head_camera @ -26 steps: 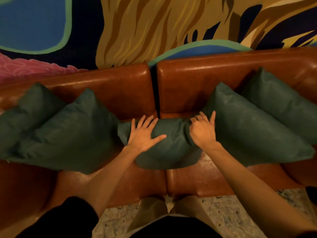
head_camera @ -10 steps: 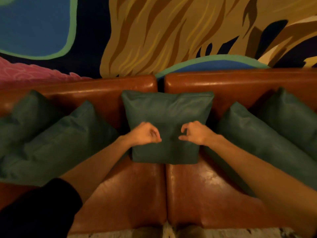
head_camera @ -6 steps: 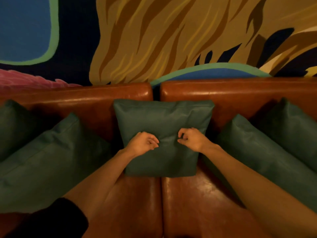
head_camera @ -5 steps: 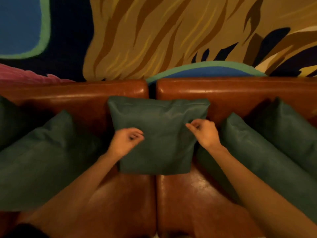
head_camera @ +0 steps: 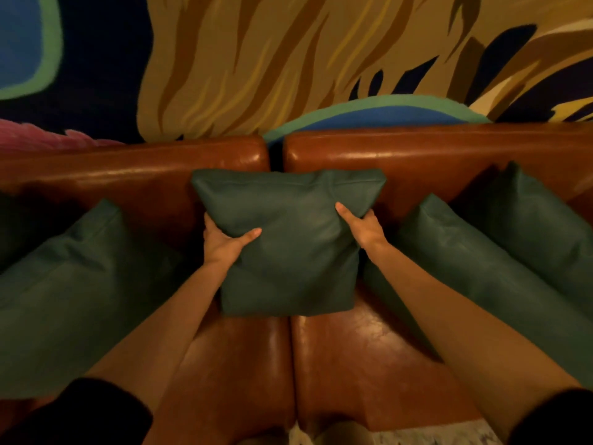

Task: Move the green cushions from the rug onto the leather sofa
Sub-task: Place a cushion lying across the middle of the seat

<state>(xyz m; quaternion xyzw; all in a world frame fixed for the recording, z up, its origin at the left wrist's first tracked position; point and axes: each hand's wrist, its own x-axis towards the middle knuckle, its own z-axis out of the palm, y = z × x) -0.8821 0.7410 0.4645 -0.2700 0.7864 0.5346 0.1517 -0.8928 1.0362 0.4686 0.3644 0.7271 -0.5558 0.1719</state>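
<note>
Hands (head_camera: 224,244) apparently grip middle cushion (head_camera: 288,245) on sofa (head_camera: 369,358)

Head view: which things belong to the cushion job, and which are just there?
Job:
- middle green cushion, gripped by left hand and right hand
- side green cushions
- leather sofa

Just there:
- wall mural
- rug

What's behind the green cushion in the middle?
The middle cushion leans on the brown sofa backrest, over the dark gap between its two back pads. Both hands grip its sides. The fingers behind it and the backrest it covers are hidden.
</note>
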